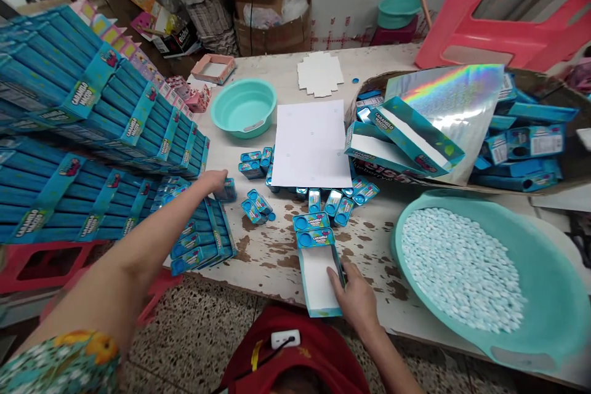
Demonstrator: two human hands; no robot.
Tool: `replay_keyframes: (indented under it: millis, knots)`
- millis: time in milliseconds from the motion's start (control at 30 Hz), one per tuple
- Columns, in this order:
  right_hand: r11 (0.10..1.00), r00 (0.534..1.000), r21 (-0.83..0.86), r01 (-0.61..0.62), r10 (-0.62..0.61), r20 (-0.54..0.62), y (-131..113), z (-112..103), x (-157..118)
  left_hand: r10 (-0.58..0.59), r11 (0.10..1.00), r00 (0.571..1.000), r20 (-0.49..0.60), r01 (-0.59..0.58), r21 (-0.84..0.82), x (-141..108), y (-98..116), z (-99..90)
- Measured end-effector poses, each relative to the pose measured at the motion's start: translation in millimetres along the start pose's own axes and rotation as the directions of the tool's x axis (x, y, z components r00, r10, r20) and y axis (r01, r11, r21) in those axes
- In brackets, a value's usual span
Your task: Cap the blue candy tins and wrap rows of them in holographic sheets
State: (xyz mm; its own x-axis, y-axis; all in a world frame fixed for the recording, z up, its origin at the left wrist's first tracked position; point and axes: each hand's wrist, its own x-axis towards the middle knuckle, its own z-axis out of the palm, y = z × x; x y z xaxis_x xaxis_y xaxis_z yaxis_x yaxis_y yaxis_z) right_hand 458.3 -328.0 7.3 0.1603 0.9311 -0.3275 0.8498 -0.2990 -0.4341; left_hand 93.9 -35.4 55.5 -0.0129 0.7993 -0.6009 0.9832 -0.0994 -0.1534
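Observation:
My right hand (357,297) grips the side of a blue display tray (321,280), thumb over its white inside. Two small blue candy boxes marked "Caramelo Macizo" (314,238) stand at the tray's far end; the rest of the inside is bare. My left hand (215,182) reaches far left, its fingers closed around a small blue box (228,191) and partly hidden. Below that hand sits a group of filled blue trays (203,240). Several loose small boxes (342,210) lie between the hands, some under a white sheet (311,141).
Stacked filled trays (101,98) rise at the left. A teal basin of pale candies (462,271) stands at the right, below a carton of blue boxes (521,141). A smaller teal basin (244,108) and a red stool (462,24) are farther back.

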Motion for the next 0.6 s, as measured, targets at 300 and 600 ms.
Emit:
replay_keyframes:
  millis: [300, 600]
  knots:
    - [0.999, 1.0, 0.048, 0.007, -0.008, 0.016, 1.8, -1.2, 1.1, 0.516, 0.745, 0.851, 0.094, -0.5, 0.441, -82.3, 43.8, 42.9]
    - [0.996, 1.0, 0.087, -0.004, 0.003, 0.007, 3.4, -0.6, 1.1, 0.621, 0.71, 0.77, -0.147, -0.472, 0.523, -80.7, 60.0, 59.2]
